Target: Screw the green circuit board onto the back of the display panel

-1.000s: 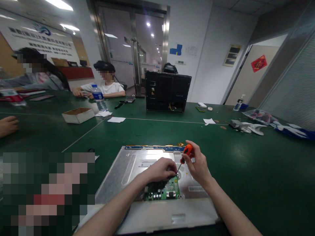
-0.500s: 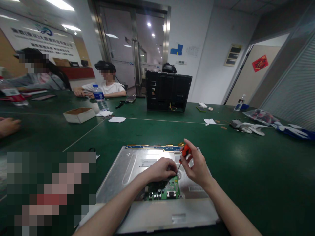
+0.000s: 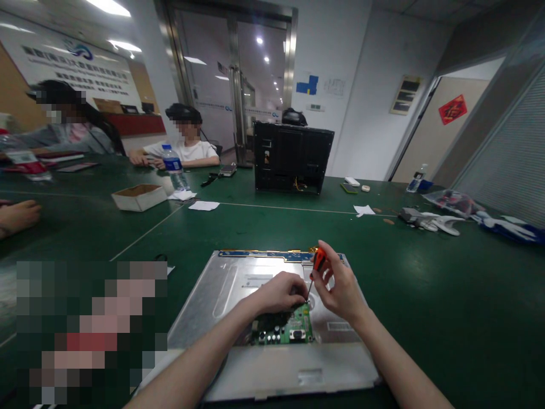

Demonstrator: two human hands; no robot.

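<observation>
A silver monitor back panel (image 3: 238, 284) lies flat on the green table in front of me. A small green circuit board (image 3: 293, 329) sits on its near middle. My left hand (image 3: 279, 292) is curled over the board's far edge, fingers pressed down on it. My right hand (image 3: 338, 287) pinches an orange-handled screwdriver (image 3: 317, 262), held nearly upright, its tip down at the board's far right corner beside my left fingertips.
A black monitor housing (image 3: 293, 156) stands across the table. A small cardboard box (image 3: 138, 197), a water bottle (image 3: 174, 166) and paper scraps lie to the left. Two people sit at the far left; another person's hand (image 3: 19, 216) rests at the left edge. Plastic bags and parts (image 3: 430, 218) lie right.
The screwdriver handle has tilted from leaning right to nearly upright, and my right hand has shifted slightly left. My left hand stays on the board.
</observation>
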